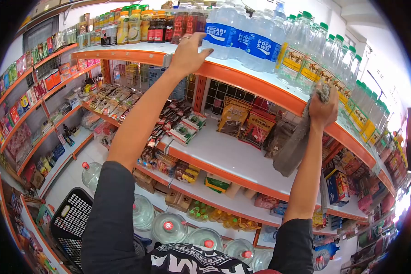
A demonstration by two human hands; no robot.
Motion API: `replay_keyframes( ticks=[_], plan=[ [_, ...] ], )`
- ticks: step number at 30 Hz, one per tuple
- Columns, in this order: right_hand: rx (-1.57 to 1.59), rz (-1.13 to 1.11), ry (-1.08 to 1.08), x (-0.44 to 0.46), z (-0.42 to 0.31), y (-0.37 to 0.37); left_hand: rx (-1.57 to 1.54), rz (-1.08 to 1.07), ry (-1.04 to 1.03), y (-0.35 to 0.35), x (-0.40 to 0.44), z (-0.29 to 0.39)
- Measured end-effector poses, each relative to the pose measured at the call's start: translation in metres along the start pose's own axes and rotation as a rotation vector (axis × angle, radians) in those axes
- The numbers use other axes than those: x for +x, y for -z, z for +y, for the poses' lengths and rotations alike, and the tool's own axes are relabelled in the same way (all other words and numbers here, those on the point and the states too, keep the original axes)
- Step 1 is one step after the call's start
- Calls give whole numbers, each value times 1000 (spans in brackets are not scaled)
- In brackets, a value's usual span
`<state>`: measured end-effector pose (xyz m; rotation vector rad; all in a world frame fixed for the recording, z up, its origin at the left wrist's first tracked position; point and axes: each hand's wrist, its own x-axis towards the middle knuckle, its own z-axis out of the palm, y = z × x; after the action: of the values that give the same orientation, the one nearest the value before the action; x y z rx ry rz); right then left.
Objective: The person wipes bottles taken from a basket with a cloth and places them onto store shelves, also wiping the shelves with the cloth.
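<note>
Up at the top shelf, my left hand (189, 54) is raised with fingers apart, beside the blue-labelled clear bottles (221, 34) and the dark red bottles (189, 23); it holds nothing. My right hand (323, 107) is closed around a grey cloth (293, 144), which hangs down past the orange shelf edge (255, 90). Part of the cloth bunches out above the fist, next to the green-capped bottles with yellow labels (301, 61).
Below lies a white shelf (228, 155) with packets (258, 128) at its back and snack packs at the left. Large water jugs (169, 227) stand lower down. A black basket (73, 217) is at the lower left. Stocked shelves (43, 91) line the left wall.
</note>
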<state>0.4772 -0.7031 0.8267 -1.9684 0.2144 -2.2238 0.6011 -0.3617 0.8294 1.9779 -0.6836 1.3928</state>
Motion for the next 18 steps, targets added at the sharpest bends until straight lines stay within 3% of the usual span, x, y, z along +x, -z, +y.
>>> replay_keyframes(
  ticks=[2, 6, 10, 13, 18],
  plan=[
    [-59, -52, -39, 0, -2, 1, -71, -100, 36, 8, -4, -4],
    [-77, -14, 18, 0, 2, -2, -113, -254, -174, -2, 3, -4],
    [-99, -35, 12, 0, 2, -2, 63, -430, -59, -7, 6, 9],
    [-112, -82, -17, 1, 0, 1, 52, -626, 186, -6, 9, 15],
    [-101, -83, -11, 2, 2, 0, 203, -445, 6, -5, -10, 10]
  ],
)
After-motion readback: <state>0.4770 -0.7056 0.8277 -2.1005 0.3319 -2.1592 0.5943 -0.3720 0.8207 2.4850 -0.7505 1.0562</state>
